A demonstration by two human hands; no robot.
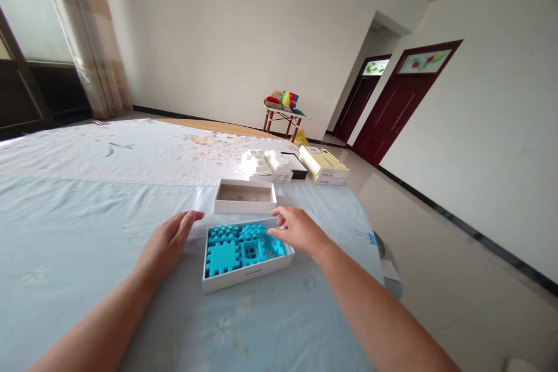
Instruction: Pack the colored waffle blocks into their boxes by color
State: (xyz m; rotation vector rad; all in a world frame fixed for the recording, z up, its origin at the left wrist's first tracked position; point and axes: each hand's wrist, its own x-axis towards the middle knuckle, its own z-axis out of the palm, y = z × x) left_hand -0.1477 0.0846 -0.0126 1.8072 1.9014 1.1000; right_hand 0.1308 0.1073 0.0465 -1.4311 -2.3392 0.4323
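A shallow white box [244,280] lies on the pale blue cloth in front of me, filled with several bright blue toothed puzzle pieces [226,253]. My left hand [168,242] rests flat on the cloth against the box's left side, fingers stretched out. My right hand [296,229] hovers over the box's far right corner, fingers loosely curled and touching the blue pieces there. An empty white lid or tray [245,197] sits just behind the box.
Several small boxes [279,165] and a yellow-white box [325,165] lie at the far right of the cloth-covered surface [87,197]. Its right edge drops to a tiled floor. A small red table [282,116] stands by the wall, and dark red doors [396,104] are at the right.
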